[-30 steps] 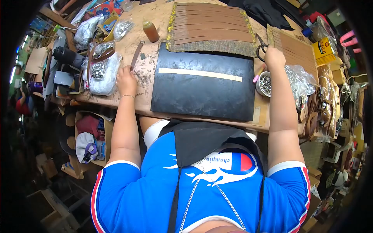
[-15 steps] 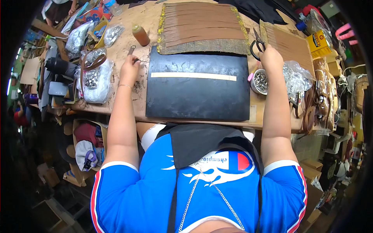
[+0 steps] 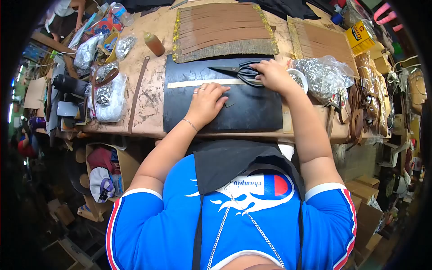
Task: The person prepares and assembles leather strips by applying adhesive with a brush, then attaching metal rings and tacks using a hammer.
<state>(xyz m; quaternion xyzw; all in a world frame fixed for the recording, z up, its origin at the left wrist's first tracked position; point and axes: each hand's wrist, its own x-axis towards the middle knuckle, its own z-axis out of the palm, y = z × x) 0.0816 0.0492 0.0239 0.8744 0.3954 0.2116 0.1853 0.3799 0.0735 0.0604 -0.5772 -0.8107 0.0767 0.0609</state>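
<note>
A black board (image 3: 198,121) lies on the table before me, with a cream strip (image 3: 182,84) across it. My left hand (image 3: 207,101) rests over the board, its fingers apart and their tips at the strip's lower edge. Close to its thumb lies a small thin metal piece (image 3: 230,105), too small to name. My right hand (image 3: 274,76) grips the black handles of a pair of scissors (image 3: 231,69). Their blades point left above the strip, and the handles cover its right end. A brown leather strap (image 3: 138,94) lies lengthwise left of the board.
Behind the board lies a brown slit leather panel (image 3: 220,27). A bottle of amber liquid (image 3: 154,44) stands at the back left. Bagged metal parts (image 3: 321,78) and a white cup (image 3: 299,78) are at the right, with more bags (image 3: 112,99) at the left.
My left hand has left the strap and moved right onto the board. My right hand has brought the scissors left from beside the slit panel to over the strip.
</note>
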